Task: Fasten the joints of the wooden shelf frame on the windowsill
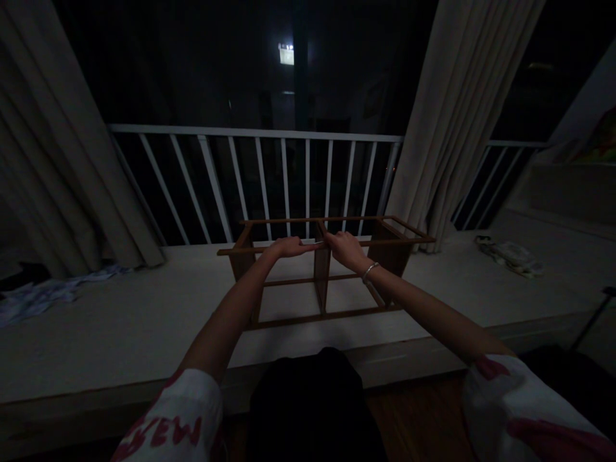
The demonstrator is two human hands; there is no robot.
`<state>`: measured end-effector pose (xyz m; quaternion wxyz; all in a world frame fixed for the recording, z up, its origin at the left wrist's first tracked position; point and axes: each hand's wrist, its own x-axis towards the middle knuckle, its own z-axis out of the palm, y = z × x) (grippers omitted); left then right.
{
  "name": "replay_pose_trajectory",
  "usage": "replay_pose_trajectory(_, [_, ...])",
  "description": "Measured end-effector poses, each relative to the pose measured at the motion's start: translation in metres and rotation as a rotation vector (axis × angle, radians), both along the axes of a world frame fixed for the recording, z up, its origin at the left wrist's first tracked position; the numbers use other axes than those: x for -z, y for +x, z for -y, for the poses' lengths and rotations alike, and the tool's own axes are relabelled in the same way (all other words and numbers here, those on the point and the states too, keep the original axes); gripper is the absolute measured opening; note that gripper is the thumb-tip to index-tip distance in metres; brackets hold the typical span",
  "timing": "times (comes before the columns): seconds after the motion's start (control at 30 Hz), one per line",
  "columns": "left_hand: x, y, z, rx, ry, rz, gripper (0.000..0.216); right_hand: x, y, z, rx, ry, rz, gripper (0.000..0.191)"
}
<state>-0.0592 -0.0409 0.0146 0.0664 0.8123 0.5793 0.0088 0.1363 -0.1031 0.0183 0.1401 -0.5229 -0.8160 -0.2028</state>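
Head view: wooden frame (323, 273) on pale ledge (187, 295), just in front of white railing (307, 170).
Left hand (289, 247), index finger extended, and right hand (345, 249), fingers bent, come close together at the top of the frame's middle divider (320, 289). Light dim; cannot tell whether either is clamped on it. Bracelet (369, 272) on right wrist.

Rack (321, 282) on ledge (187, 308), railing (260, 134) bhnd; curtain (72, 141) L, 2nd curtain (447, 115) bhnd rack's R end; cloth (41, 298) L, bundle (511, 255) R.
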Motion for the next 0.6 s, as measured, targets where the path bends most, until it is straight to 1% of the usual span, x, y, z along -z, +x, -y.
replay_pose_trajectory(0.2, [0.001,0.001,-0.002,-0.013,0.014,-0.024,0.08,0.003,0.002,-0.001,-0.003,0.024,-0.003,0.024])
replay_pose_trajectory(0.4, [0.002,0.0,-0.004,0.008,0.006,-0.013,0.079,0.008,0.004,-0.006,-0.035,0.082,-0.001,0.022])
replay_pose_trajectory(0.6, [0.002,0.0,-0.004,0.022,0.004,-0.019,0.08,0.017,0.009,-0.018,-0.05,0.07,-0.102,0.022])
